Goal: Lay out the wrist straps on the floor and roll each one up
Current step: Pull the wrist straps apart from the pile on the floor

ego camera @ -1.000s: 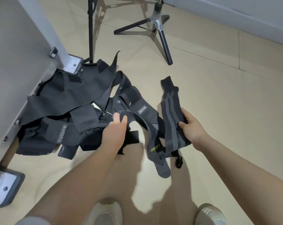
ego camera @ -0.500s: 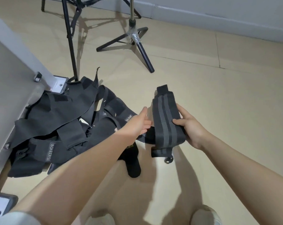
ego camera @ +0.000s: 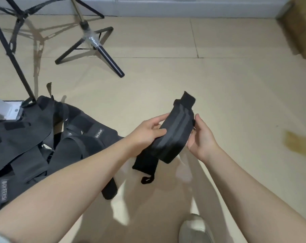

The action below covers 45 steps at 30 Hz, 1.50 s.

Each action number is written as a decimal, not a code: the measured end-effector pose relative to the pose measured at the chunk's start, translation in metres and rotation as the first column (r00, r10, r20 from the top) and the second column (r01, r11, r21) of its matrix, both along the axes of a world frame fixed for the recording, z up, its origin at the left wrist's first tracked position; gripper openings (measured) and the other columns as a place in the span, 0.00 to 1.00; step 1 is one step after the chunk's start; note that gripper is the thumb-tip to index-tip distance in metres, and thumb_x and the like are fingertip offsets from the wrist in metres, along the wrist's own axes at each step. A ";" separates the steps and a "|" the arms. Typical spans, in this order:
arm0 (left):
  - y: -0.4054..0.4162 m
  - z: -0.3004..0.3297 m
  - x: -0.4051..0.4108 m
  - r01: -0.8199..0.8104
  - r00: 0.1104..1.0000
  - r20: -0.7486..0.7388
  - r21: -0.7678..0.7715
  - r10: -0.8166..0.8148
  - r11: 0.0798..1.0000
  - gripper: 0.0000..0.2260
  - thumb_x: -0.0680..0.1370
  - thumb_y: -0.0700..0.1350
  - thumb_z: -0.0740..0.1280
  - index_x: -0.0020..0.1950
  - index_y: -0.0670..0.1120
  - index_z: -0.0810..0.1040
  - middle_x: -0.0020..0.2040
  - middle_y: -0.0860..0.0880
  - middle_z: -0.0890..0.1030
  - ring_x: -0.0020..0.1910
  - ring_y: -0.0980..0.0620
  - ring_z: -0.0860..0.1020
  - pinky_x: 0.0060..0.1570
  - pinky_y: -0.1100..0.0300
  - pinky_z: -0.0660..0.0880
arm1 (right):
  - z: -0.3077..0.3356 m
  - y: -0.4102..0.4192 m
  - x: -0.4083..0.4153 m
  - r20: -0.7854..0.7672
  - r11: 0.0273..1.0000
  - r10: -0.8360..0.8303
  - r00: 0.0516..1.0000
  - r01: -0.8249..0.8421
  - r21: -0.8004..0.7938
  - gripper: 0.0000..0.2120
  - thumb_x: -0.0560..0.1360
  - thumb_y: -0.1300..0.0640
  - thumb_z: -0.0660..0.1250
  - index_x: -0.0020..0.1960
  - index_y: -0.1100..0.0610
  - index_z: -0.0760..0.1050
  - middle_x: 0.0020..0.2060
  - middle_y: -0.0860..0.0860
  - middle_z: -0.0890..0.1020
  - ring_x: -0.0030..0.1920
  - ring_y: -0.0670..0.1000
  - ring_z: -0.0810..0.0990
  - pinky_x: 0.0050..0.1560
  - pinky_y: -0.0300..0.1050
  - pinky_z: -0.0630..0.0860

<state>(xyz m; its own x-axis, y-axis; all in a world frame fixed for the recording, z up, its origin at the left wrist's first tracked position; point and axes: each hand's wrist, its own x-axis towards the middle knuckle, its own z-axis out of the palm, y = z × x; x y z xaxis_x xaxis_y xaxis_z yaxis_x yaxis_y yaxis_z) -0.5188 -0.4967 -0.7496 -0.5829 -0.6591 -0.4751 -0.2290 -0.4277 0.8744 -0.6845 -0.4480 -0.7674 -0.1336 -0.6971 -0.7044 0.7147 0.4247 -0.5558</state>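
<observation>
A black wrist strap with grey stripes (ego camera: 175,135) hangs folded in the air above the beige floor, held between both hands. My left hand (ego camera: 148,131) grips its left edge with thumb and fingers. My right hand (ego camera: 202,138) holds its right edge, fingers behind the strap. The strap's black end with a small loop (ego camera: 146,179) dangles below. A heap of other black straps (ego camera: 48,141) lies on the floor at the left, partly under my left forearm.
Two black tripod stands (ego camera: 96,44) rise at the back left. A white table leg and foot plate (ego camera: 10,109) sit at the far left. A cardboard box (ego camera: 301,32) is at the back right. My shoe (ego camera: 194,228) shows below.
My left hand left the heap and took hold of the striped strap. Both hands moved the strap to the right and up. The camera turned right.
</observation>
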 end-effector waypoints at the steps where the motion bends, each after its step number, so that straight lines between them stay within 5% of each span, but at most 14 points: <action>1: 0.002 -0.001 -0.003 0.024 1.000 0.015 0.019 -0.024 1.000 0.21 0.80 0.38 0.61 0.68 0.59 0.70 0.52 0.54 0.82 0.48 0.58 0.81 0.55 0.58 0.76 | -0.001 -0.002 -0.007 -0.018 0.996 -0.089 0.996 0.088 -0.022 0.17 0.81 0.50 0.57 0.67 0.54 0.70 0.57 0.54 0.81 0.56 0.54 0.80 0.52 0.49 0.77; 3: 0.004 -0.004 -0.012 0.072 0.989 0.129 -0.035 -0.067 0.997 0.22 0.80 0.38 0.60 0.71 0.57 0.67 0.51 0.52 0.80 0.47 0.55 0.80 0.50 0.65 0.76 | 0.001 -0.003 -0.017 -0.267 0.989 -0.133 0.954 0.111 -0.094 0.17 0.81 0.59 0.57 0.69 0.50 0.67 0.60 0.51 0.79 0.58 0.52 0.79 0.53 0.47 0.78; 6: 0.003 -0.007 -0.031 0.161 0.923 0.385 -0.318 -0.028 0.934 0.23 0.82 0.43 0.57 0.76 0.56 0.57 0.60 0.53 0.68 0.54 0.54 0.73 0.50 0.72 0.63 | 0.008 -0.001 -0.021 -0.729 0.989 -0.022 0.685 -0.091 -0.115 0.28 0.77 0.69 0.55 0.73 0.48 0.63 0.66 0.47 0.71 0.61 0.41 0.73 0.62 0.37 0.71; 9: 0.005 0.001 -0.055 0.071 0.991 0.127 -0.273 -0.037 0.959 0.16 0.83 0.46 0.54 0.71 0.51 0.67 0.65 0.55 0.71 0.63 0.61 0.71 0.58 0.73 0.62 | 0.012 -0.001 -0.006 -0.881 0.946 0.010 0.473 -0.290 -0.144 0.26 0.76 0.69 0.57 0.72 0.58 0.64 0.61 0.52 0.69 0.49 0.28 0.71 0.52 0.20 0.63; 12: 0.004 0.008 -0.067 -0.037 0.996 -0.076 -0.033 0.035 0.999 0.13 0.83 0.49 0.53 0.57 0.45 0.74 0.49 0.56 0.82 0.51 0.60 0.80 0.50 0.68 0.73 | 0.015 -0.002 0.007 -0.840 0.909 0.097 0.534 -0.391 -0.144 0.24 0.75 0.59 0.61 0.71 0.58 0.67 0.64 0.49 0.67 0.36 0.37 0.73 0.44 0.23 0.68; 15: -0.006 0.006 -0.065 -0.207 0.966 -0.113 0.200 0.233 0.958 0.17 0.82 0.52 0.55 0.62 0.43 0.74 0.54 0.45 0.83 0.54 0.49 0.81 0.52 0.58 0.78 | 0.022 0.000 -0.002 -0.804 0.926 0.023 0.594 -0.316 -0.207 0.17 0.77 0.60 0.61 0.65 0.54 0.73 0.65 0.46 0.72 0.44 0.33 0.74 0.51 0.28 0.69; 17: -0.012 0.005 -0.062 -0.221 0.958 -0.134 0.205 0.252 0.953 0.12 0.82 0.48 0.54 0.59 0.47 0.75 0.47 0.50 0.85 0.46 0.54 0.83 0.42 0.62 0.79 | 0.021 0.002 -0.014 -0.842 0.960 -0.079 0.533 -0.188 -0.209 0.17 0.76 0.59 0.62 0.64 0.52 0.72 0.62 0.44 0.72 0.53 0.38 0.73 0.53 0.34 0.70; 21: -0.024 0.009 -0.067 -0.132 0.980 -0.134 0.106 0.146 0.985 0.10 0.82 0.45 0.56 0.59 0.53 0.73 0.51 0.52 0.83 0.50 0.55 0.81 0.46 0.64 0.78 | 0.019 -0.005 -0.029 -0.529 0.967 0.013 0.848 -0.146 -0.210 0.15 0.79 0.61 0.62 0.64 0.56 0.71 0.58 0.50 0.79 0.53 0.44 0.79 0.50 0.34 0.75; 23: -0.034 0.009 -0.070 -0.119 0.986 -0.113 0.021 0.121 0.993 0.11 0.82 0.42 0.57 0.61 0.53 0.72 0.53 0.50 0.81 0.50 0.55 0.81 0.47 0.64 0.77 | 0.021 -0.013 -0.031 -0.476 0.941 -0.009 0.879 -0.153 -0.301 0.13 0.78 0.67 0.61 0.58 0.54 0.74 0.51 0.51 0.82 0.49 0.46 0.81 0.49 0.38 0.77; 27: -0.055 0.001 -0.070 -0.269 0.963 -0.022 -0.079 0.268 0.960 0.14 0.82 0.42 0.58 0.66 0.52 0.68 0.48 0.49 0.83 0.44 0.55 0.82 0.39 0.65 0.77 | 0.017 -0.043 -0.032 -0.553 0.869 0.011 0.833 -0.281 -0.407 0.23 0.78 0.72 0.56 0.62 0.48 0.71 0.57 0.49 0.80 0.57 0.50 0.80 0.55 0.45 0.78; 34: -0.068 -0.053 -0.050 -0.305 0.919 0.232 -0.093 0.318 0.948 0.20 0.81 0.48 0.59 0.73 0.48 0.61 0.56 0.52 0.78 0.56 0.52 0.77 0.52 0.60 0.72 | -0.015 -0.142 -0.036 -0.576 0.860 0.057 0.815 -0.333 -0.387 0.26 0.78 0.72 0.54 0.69 0.50 0.65 0.64 0.52 0.76 0.64 0.50 0.75 0.67 0.51 0.70; 38: -0.066 -0.085 -0.032 -0.219 0.796 0.497 -0.295 0.345 0.930 0.26 0.80 0.43 0.58 0.76 0.47 0.54 0.72 0.49 0.62 0.69 0.47 0.66 0.67 0.49 0.66 | -0.067 -0.162 -0.033 -0.707 0.930 0.313 0.634 -0.356 0.093 0.33 0.80 0.56 0.59 0.78 0.53 0.43 0.75 0.53 0.57 0.74 0.53 0.59 0.72 0.50 0.59; 42: -0.029 -0.120 -0.009 -0.138 0.749 0.591 -0.300 0.297 0.944 0.10 0.80 0.43 0.58 0.57 0.42 0.73 0.57 0.41 0.73 0.56 0.41 0.72 0.58 0.48 0.70 | -0.109 -0.084 -0.019 -0.697 0.785 0.609 0.379 -0.416 0.460 0.24 0.76 0.45 0.56 0.71 0.49 0.61 0.62 0.47 0.71 0.63 0.53 0.71 0.64 0.52 0.68; 45: -0.007 -0.136 0.001 0.121 0.746 0.646 -0.371 0.162 0.921 0.17 0.78 0.52 0.61 0.62 0.44 0.76 0.62 0.50 0.73 0.63 0.49 0.70 0.64 0.61 0.64 | -0.123 -0.041 -0.011 -0.753 0.845 0.523 0.399 -0.357 0.398 0.20 0.80 0.50 0.58 0.71 0.51 0.65 0.63 0.48 0.73 0.61 0.49 0.73 0.63 0.48 0.71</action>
<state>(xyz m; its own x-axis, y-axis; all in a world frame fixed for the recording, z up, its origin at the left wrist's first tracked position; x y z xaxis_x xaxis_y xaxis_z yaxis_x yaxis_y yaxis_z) -0.5178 -0.5033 -0.8854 -0.2040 -0.8698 -0.4493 -0.7951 -0.1205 0.5944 -0.6958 -0.4889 -0.8905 -0.3997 -0.7365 -0.5457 -0.3357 0.6716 -0.6605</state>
